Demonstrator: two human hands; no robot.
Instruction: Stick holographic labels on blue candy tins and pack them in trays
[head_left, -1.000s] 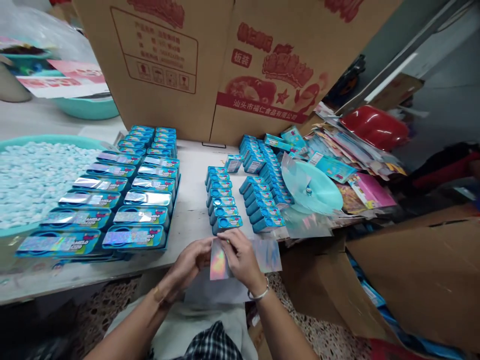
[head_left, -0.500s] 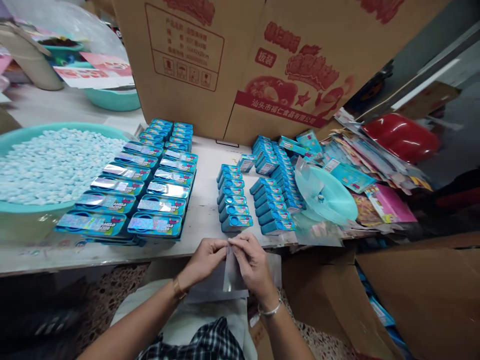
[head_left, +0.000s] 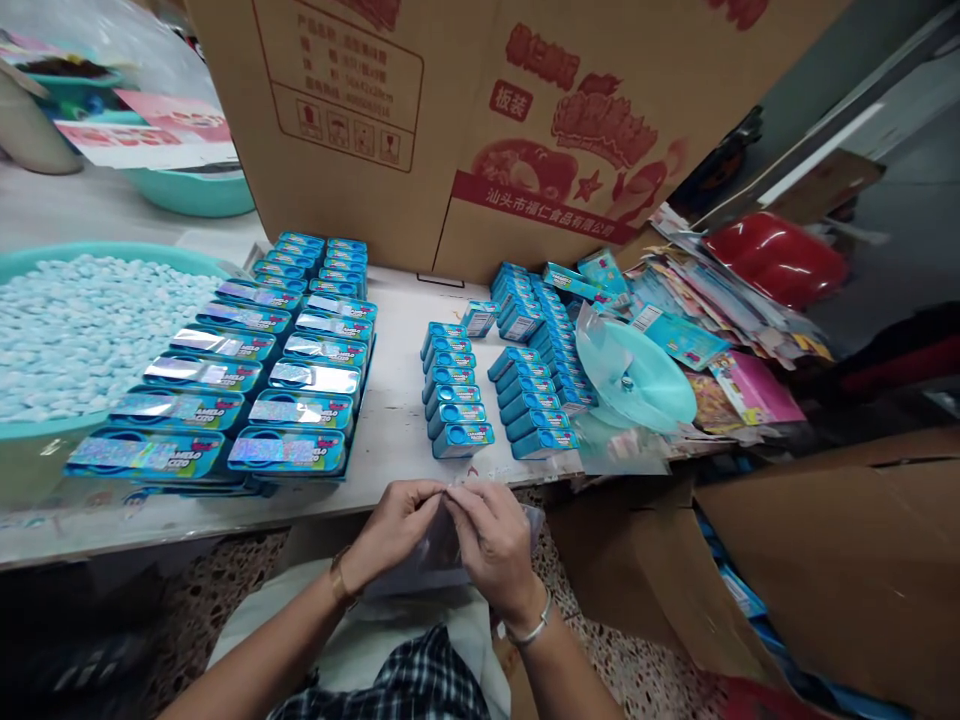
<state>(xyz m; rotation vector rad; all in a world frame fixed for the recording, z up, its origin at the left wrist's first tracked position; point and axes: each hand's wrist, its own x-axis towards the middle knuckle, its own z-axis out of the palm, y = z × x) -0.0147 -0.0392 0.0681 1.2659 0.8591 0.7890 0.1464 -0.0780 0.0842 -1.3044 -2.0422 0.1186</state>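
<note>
My left hand and my right hand meet fingertip to fingertip just below the table's front edge, pinching a thin clear plastic sheet that hangs between them over my lap. Just beyond my fingers stand two short rows of small blue boxes on the white table. Left of them lie larger blue tins with shiny holographic labels in two columns.
A teal basin full of pale blue candies sits at the left. Big cardboard boxes wall off the back. A round teal lid and piles of printed packets lie at the right, with an open carton on the floor.
The shiny holographic sheet seen edge-up between my fingers a second ago has turned and now shows as a clear film held lower. Both hands stayed together at the table edge.
</note>
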